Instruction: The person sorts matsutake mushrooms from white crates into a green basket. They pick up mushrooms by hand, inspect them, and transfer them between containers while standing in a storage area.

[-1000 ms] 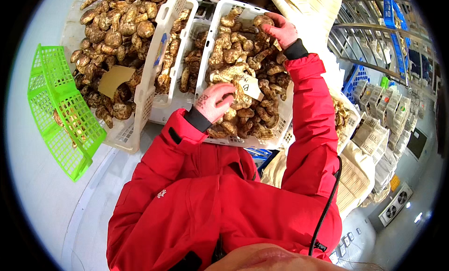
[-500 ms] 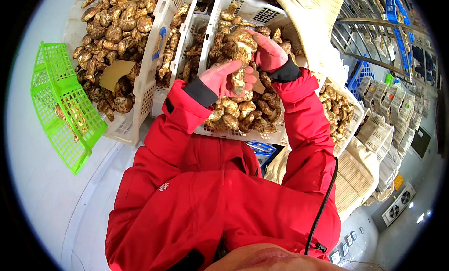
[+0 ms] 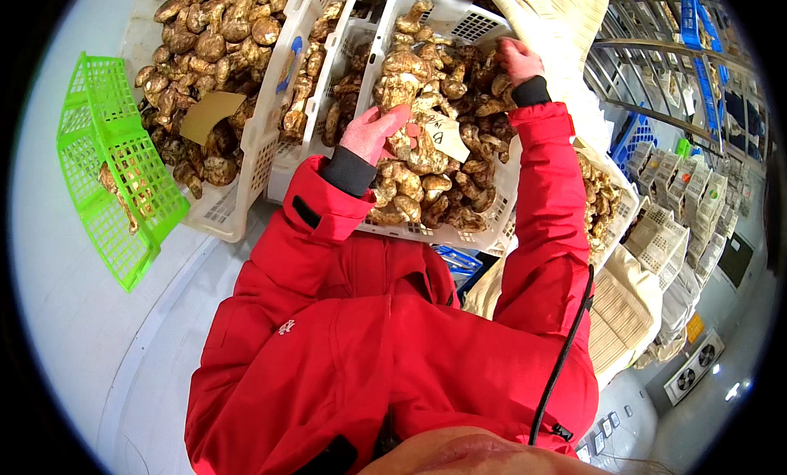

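Observation:
A white plastic crate full of brown-and-cream mushrooms stands before me. My left hand, in a pink glove, is over its left side. Its fingers close round a large pale-stemmed mushroom, whose lower part blends with those beneath. At the crate's far right side is my right hand, also gloved, with its fingers curled down by the rim. Whatever it grips, if anything, is hidden. A tan paper card with handwriting lies on the mushrooms between my hands.
To the left stands another white crate of mushrooms with a brown card. A green plastic basket leans beside it. At right are a cream cloth, a further mushroom crate and metal racks.
My right hand has left the large mushroom and moved right to the crate's rim. My left hand has lowered the mushroom slightly leftward, and the card shows more fully.

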Available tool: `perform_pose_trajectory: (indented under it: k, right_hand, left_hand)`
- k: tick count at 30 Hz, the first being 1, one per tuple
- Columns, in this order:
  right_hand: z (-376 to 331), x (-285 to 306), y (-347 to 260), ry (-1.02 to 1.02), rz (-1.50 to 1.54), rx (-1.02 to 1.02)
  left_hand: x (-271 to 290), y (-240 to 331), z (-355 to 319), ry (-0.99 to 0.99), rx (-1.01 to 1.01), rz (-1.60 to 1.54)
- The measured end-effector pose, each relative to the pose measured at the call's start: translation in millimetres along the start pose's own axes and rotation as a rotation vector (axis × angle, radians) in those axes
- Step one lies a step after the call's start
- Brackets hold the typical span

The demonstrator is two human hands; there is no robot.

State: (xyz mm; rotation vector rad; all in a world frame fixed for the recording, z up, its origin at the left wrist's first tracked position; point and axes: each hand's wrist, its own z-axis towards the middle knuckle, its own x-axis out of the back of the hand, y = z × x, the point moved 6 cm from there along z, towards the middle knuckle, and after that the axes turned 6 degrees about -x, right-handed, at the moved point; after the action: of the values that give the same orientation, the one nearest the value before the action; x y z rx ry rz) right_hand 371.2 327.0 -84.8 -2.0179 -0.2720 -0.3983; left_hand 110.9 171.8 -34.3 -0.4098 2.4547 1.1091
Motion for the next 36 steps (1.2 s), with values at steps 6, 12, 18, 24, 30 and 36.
perform_pose_trajectory:
  k: [6, 12, 18, 24, 30, 36]
  right_hand:
    - [30, -69, -3, -0.031, -1.338, 0.126]
    - [13, -118, -33, -0.631, -1.733, 0.411]
    - [44, -104, 5, -0.294, -1.647, 0.014]
    - [47, -85, 2, -0.207, -1.586, -0.151]
    - [18, -69, -26, -0.025, -1.041, 0.065]
    - [12, -26, -16, 0.196, -0.435, 0.459]
  left_hand:
    - [-4, 25, -23, 0.042, -0.031, 0.055]
    - [-14, 63, -106, 0.085, -0.174, 0.139]
    - [53, 187, -274, 0.774, -0.681, 0.52]
    - [229, 267, -307, 1.188, -0.397, 1.099]
    - [310, 315, -272, 1.133, -0.111, 1.428]
    - [412, 327, -235, 1.114, -0.3, 1.671]
